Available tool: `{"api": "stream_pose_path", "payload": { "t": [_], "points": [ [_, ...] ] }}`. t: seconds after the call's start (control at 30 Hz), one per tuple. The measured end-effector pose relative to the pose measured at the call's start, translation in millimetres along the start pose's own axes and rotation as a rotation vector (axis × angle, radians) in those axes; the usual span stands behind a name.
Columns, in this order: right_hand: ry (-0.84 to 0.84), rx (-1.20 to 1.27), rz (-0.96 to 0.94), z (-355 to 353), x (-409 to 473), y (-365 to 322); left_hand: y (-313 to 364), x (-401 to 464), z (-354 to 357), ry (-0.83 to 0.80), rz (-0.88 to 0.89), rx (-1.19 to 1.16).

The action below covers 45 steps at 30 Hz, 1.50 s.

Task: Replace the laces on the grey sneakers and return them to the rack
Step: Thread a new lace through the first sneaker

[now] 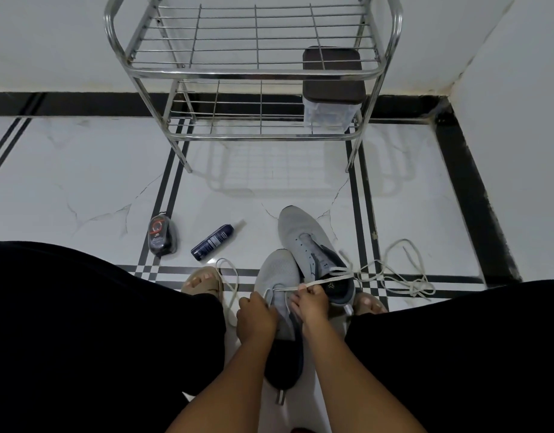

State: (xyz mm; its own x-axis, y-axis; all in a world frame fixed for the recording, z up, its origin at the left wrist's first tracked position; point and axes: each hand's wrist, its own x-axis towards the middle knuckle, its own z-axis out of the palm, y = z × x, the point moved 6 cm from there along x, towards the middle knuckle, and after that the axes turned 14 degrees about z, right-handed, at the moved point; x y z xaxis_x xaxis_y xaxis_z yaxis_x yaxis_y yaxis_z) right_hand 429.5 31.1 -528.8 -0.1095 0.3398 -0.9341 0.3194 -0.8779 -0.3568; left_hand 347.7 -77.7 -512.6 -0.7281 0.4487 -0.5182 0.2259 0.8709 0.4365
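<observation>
head view: both hands at the near sneaker's eyelets

head camera looks down on a person seated low, black-clad knees at either side, sandalled feet on the white tiled floor [82, 182] with black stripes. between the feet lies the near grey knit sneaker [277, 276], toe pointing away, its dark heel toward the person. the left hand [256, 318] rests curled on its left side at the lacing area, fingers closed on the shoe's edge or the lace; which one i cannot tell. the right hand [310, 303] pinches a flat off-white lace [325, 280] that runs taut from the front eyelets out to the right. the lace's other end loops past the left foot. the second grey sneaker [307, 242] lies just beyond, touching the first, its eyelets bare. a loose off-white lace [403, 276] lies tangled on the floor to the right. farther left sit a dark shoe-polish sponge case [161, 235] and a navy spray bottle [211, 242] on its side. the chrome wire shoe rack [257, 70] stands by the wall, holding a clear box with a brown lid [332, 85] on its lower shelf.
</observation>
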Motion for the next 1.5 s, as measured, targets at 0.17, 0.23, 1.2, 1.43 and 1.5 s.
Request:
{"api": "stream_pose_path", "payload": {
  "t": [0.17, 0.23, 1.2, 1.43, 1.5],
  "points": [
    [-0.024, -0.012, 0.008, 1.2, -1.5, -3.2, 0.2, 0.6, -1.0, -0.008, -0.007, 0.011],
    [-0.044, -0.009, 0.009, 1.3, -3.9, -5.2, -0.6, 1.8, 0.2, -0.017, -0.024, 0.008],
    [-0.087, 0.184, -0.577, -41.9, -182.4, -159.1, 1.1, -9.3, -77.6, 0.210, -0.187, -0.556],
    [-0.068, 0.175, -0.684, -40.9, -184.5, -161.0, -22.4, -27.1, -84.5, 0.395, -0.370, -0.641],
    [-0.075, 0.067, -0.698, -32.9, -181.6, -159.5, 4.7, -25.5, -109.7, 0.517, -0.170, -0.609]
  ]
}}
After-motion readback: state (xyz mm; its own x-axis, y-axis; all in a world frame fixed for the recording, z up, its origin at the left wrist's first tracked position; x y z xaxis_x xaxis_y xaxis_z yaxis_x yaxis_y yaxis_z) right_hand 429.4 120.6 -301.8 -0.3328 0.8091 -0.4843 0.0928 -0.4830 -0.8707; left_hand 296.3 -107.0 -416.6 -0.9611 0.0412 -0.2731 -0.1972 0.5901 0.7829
